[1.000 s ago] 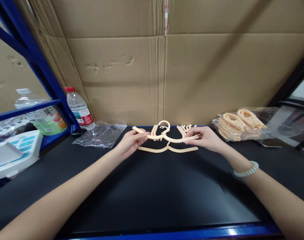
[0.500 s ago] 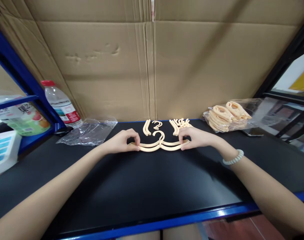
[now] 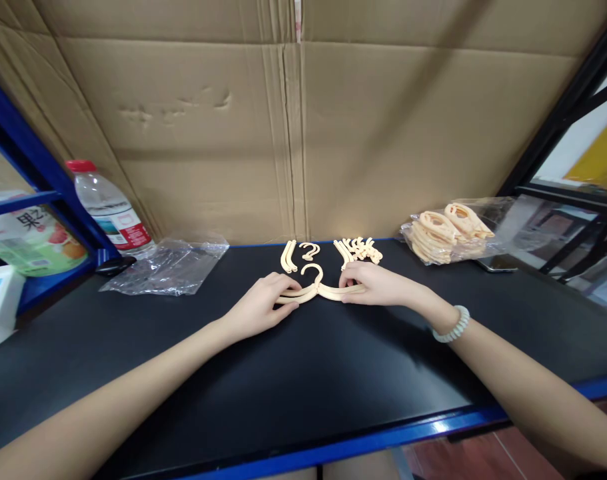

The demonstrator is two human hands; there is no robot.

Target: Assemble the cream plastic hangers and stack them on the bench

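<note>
Both hands flat on a cream plastic hanger [image 3: 317,288] lying on the black bench [image 3: 303,373], near the middle of its back edge. Left hand [image 3: 260,308] laid palm-down over the hanger's left arm, fingers [image 3: 283,285] stretched out and pressing, not pinching. Right hand [image 3: 376,285] resting on the right arm likewise, fingers loosely together on top of it; white bead bracelet [image 3: 450,325] at that wrist. Just behind, against the back edge: loose curved arm pieces [image 3: 288,256], a separate hook piece [image 3: 310,251], and a small heap of further parts [image 3: 362,250]. Toward the back right corner, a clear bag of cream parts [image 3: 448,231]. Toward the back left, crumpled plastic wrap [image 3: 166,267] and a red-capped water bottle [image 3: 109,208]. Cardboard wall [image 3: 303,133] standing behind.
</note>
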